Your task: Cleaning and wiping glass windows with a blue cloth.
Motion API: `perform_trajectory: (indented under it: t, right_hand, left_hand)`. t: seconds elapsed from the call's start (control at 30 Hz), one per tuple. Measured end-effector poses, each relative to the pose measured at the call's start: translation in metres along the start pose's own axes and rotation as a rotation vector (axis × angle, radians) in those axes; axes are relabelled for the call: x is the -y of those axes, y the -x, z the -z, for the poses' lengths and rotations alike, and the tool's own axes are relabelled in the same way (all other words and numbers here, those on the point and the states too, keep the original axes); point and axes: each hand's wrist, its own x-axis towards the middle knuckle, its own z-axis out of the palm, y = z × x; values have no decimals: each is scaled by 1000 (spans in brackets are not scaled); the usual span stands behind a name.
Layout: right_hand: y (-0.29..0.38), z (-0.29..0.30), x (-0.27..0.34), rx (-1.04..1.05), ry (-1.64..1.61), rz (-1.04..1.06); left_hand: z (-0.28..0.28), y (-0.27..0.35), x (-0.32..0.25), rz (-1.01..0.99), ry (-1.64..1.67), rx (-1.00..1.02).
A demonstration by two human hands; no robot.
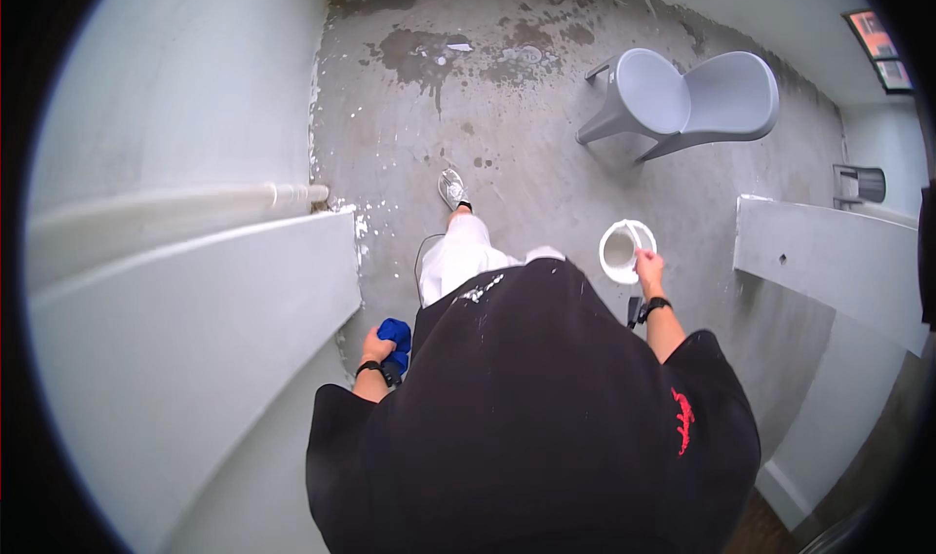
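My left hand grips a crumpled blue cloth low at my left side. My right hand is closed around the handle of a white bucket, out to my right over the concrete floor. Greyish contents show inside the bucket; what they are I cannot tell. A dark wristband with a device is on each wrist. My black shirt fills the lower middle of the view, and one light shoe shows ahead of me on the floor.
A grey plastic chair stands ahead on the right, and another dark chair is farther right. Low white walls flank me on both sides. A white pipe runs along the left. Wet patches and white splatters mark the floor near the far wall.
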Motion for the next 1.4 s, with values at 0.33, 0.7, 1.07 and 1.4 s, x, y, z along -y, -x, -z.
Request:
perform_trajectory:
  t: [0.33, 0.7, 1.07, 1.4]
  right_hand:
    - [-136, -106, 343, 15, -231, 29]
    - [-324, -279, 549, -98, -237, 258]
    - [-489, -372, 730, -120, -337, 41]
    - [-611, -449, 834, -184, -298, -84]
  left_hand:
    - [286, -203, -365, -511, 53, -196]
    - [489, -324, -770, -779, -531, -321]
    - [621, -421, -1016, -998, -705, -293]
    - [650, -517, -1191, -1282, -1018, -106]
